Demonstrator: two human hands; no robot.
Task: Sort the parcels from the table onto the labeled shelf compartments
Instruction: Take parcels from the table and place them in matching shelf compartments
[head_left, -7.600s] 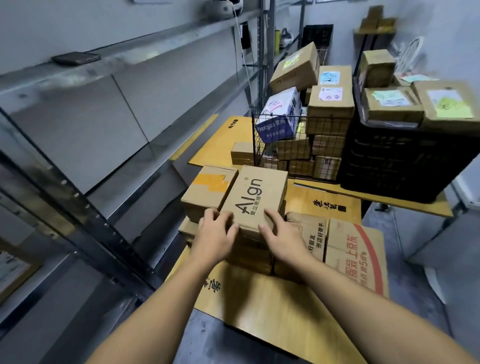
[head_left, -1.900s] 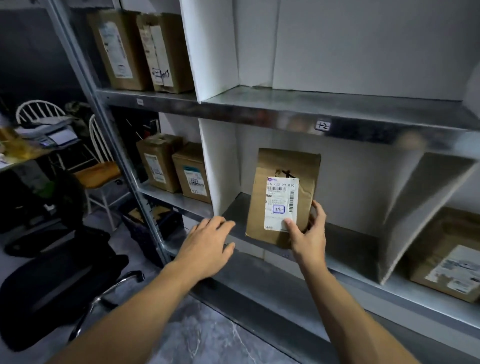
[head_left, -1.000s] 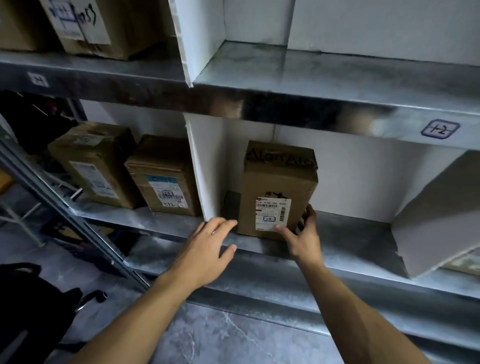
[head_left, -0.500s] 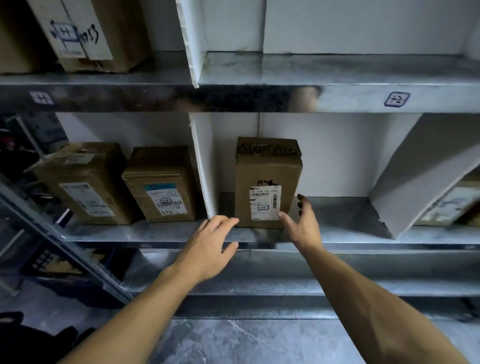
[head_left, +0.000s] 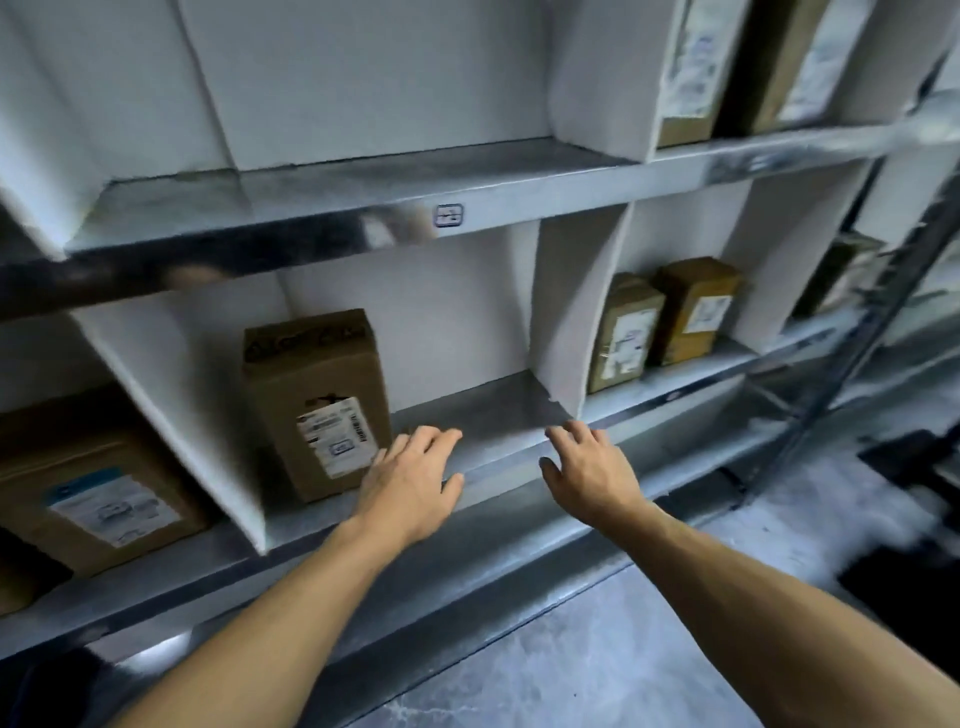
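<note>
A brown cardboard parcel (head_left: 317, 400) with a white shipping label stands upright on the metal shelf (head_left: 483, 410), at the left of the compartment under a small handwritten label (head_left: 448, 215). My left hand (head_left: 410, 480) hovers just right of the parcel at the shelf's front edge, fingers spread, holding nothing. My right hand (head_left: 589, 467) is further right, also spread and empty, near the white divider (head_left: 566, 312).
Two brown parcels (head_left: 665, 322) stand in the compartment to the right. Another labelled parcel (head_left: 93, 493) sits in the left compartment, beyond a slanted white divider (head_left: 171, 395). More parcels (head_left: 748, 62) are on the upper shelf at right. Grey floor lies below.
My right hand has let go of the parcel and drawn away to the right. My view has swung right, so the parcel now sits left of both hands.
</note>
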